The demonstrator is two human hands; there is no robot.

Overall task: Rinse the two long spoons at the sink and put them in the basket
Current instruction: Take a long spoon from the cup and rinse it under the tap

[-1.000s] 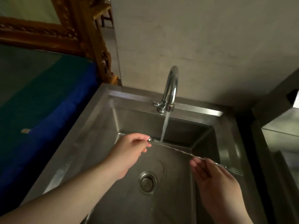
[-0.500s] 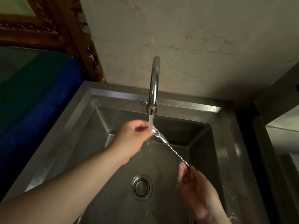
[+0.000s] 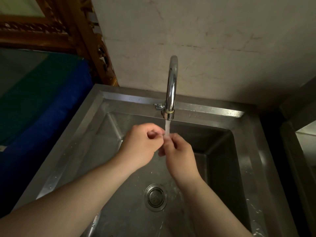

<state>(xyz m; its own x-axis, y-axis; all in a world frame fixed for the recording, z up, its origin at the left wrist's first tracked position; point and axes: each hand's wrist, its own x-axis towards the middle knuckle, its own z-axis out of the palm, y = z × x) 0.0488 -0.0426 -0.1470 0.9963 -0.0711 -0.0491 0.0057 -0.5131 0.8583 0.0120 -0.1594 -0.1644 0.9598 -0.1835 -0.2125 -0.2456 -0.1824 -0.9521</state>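
— Where are your hands?
— Your left hand (image 3: 142,144) and right hand (image 3: 179,154) meet under the faucet (image 3: 171,86), fingers curled together in the water stream (image 3: 167,128).
— The spoons?
— Hidden; grip unclear.

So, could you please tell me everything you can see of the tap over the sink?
The tap is a shiny chrome gooseneck, rising from the back rim of the steel sink and curving forward. A gold-coloured ring circles its nozzle, and a small lever sticks out left of it. It is running: a thin stream falls onto the left hand and right hand meeting beneath.
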